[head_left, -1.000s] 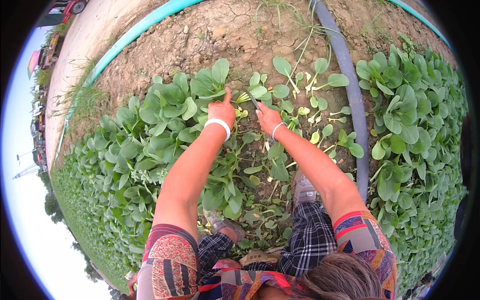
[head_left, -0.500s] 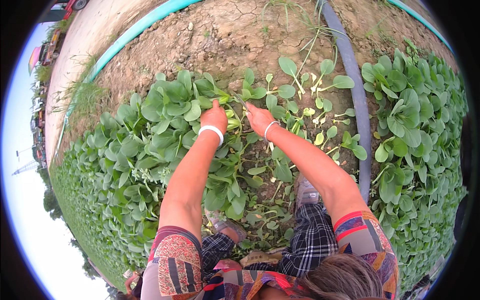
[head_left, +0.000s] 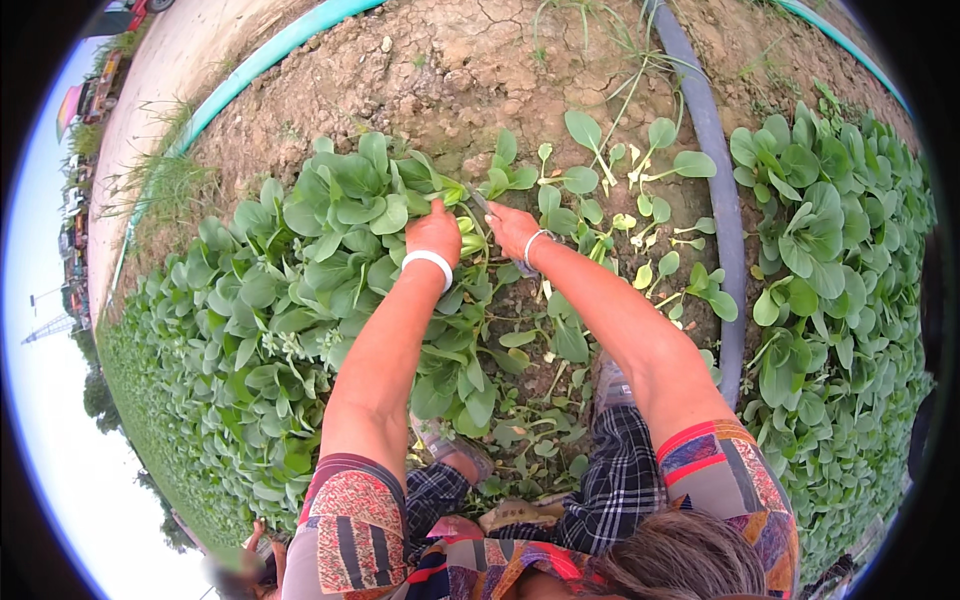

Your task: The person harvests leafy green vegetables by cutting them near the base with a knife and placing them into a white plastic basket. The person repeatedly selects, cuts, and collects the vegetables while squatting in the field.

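Note:
My left hand, with a white band at the wrist, is closed around the pale stems of a bok choy plant at the edge of the leafy patch. Close beside it, my right hand grips a small knife, whose narrow blade points at the base of those stems. My fingers cover the handle. Loose leaves and yellowed scraps lie on the soil to the right of my right hand.
A grey hose runs lengthwise right of my arms, with more bok choy beyond it. A turquoise hose borders the dirt path. My shoes stand among low plants. Another person's hand shows at lower left.
Both hands stay close together at the stems, with only a slight shift. At the lower left, more of the other person has come into view.

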The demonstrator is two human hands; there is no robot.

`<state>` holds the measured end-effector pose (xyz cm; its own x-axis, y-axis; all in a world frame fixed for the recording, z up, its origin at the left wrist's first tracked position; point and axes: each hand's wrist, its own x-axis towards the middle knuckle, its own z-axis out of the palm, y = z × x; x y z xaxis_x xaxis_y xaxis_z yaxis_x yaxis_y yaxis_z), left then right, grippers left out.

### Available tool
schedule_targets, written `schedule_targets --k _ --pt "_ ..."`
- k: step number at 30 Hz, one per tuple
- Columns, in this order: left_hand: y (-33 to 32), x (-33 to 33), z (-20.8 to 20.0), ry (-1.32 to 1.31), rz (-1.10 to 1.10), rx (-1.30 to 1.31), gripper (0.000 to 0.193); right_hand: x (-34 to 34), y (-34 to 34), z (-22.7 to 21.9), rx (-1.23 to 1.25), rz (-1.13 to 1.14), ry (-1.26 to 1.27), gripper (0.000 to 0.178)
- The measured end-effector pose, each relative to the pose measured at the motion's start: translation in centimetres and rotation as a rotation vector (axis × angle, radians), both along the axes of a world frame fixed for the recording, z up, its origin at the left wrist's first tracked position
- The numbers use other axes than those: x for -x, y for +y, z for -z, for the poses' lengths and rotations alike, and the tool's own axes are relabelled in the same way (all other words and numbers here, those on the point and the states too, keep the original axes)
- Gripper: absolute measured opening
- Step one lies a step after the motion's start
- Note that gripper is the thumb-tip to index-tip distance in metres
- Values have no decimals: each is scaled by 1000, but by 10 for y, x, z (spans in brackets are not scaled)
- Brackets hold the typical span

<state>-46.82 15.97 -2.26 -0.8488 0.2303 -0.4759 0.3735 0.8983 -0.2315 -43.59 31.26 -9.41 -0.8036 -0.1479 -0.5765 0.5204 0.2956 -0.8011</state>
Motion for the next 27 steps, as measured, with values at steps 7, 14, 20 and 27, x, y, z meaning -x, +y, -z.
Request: schedule_targets --k 7,14,20,27 --pt "-1 -7 -4 -25 18 -9 19 -8 14 -11 87 -19 -96 44" --pt "-2 -6 -1 -17 -7 -21 18 -2 -3 -9 55 19 -71 42" --pt "-4 -17 -5 -7 -46 -83 22 -23 12 4 90 -105 -105 39" --pt "-9 -53 -29 153 -50 -278 30 -36 29 -39 90 35 71 42"
